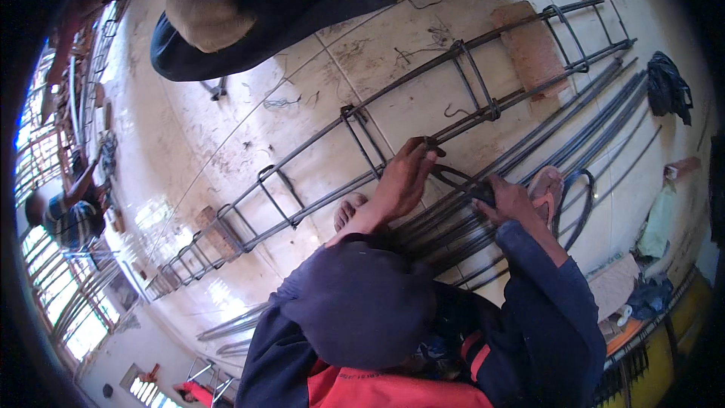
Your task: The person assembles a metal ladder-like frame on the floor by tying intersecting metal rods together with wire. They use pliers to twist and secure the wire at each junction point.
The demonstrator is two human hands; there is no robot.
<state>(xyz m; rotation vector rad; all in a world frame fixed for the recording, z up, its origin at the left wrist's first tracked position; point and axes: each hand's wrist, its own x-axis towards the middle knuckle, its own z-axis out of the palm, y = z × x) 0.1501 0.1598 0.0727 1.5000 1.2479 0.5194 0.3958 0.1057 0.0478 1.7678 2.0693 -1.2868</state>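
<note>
At the upper edge, beige gloves or cloth-covered hands [211, 11] rest by a dark trouser leg [302, 38]. They are cut off and dim; I cannot tell whether they are mine or how their fingers lie. Facing them, a crouching person in a dark cap [362, 302] works over a long rebar cage [325, 200]. That person's one bare hand [408, 177] touches the cage's near bar. The other hand [506, 200] is closed on a dark tool with long curved handles [459, 180], perhaps pincers. Square stirrups [474, 79] join the cage's long bars.
Reddish blocks [529, 45] prop up the cage. Loose steel bars [581, 140] lie beside it, near the crouching person's sandalled foot [545, 189]. A black plastic bag [668, 87] sits at the right. Wire scraps [281, 102] litter the floor. Another person [72, 219] is at the far left.
</note>
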